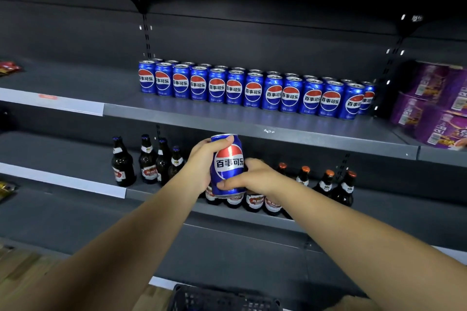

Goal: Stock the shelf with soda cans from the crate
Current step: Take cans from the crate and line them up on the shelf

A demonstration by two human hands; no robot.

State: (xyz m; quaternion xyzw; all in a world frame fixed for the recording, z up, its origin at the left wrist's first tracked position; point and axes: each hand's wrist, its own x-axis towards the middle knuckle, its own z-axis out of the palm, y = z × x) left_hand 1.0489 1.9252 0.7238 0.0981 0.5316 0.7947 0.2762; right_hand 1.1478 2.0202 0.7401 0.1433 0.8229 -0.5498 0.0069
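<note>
A blue soda can [228, 159] with a red, white and blue logo is upright in the air, in front of the beer shelf and just below the can shelf's front edge. My left hand [201, 165] grips its left side, thumb near the top rim. My right hand [255, 178] curls round its lower right side. On the dark grey middle shelf [252, 122] stand two rows of several identical blue cans [252, 89], with bare shelf in front of them. A black crate [222, 299] shows at the bottom edge; its contents are hidden.
Brown beer bottles [147, 161] stand on the lower shelf behind my hands, some with orange caps [326, 182] to the right. Purple packages [434, 106] fill the middle shelf's right end. Snack packets [8, 68] lie at far left. Another shelf overhangs above.
</note>
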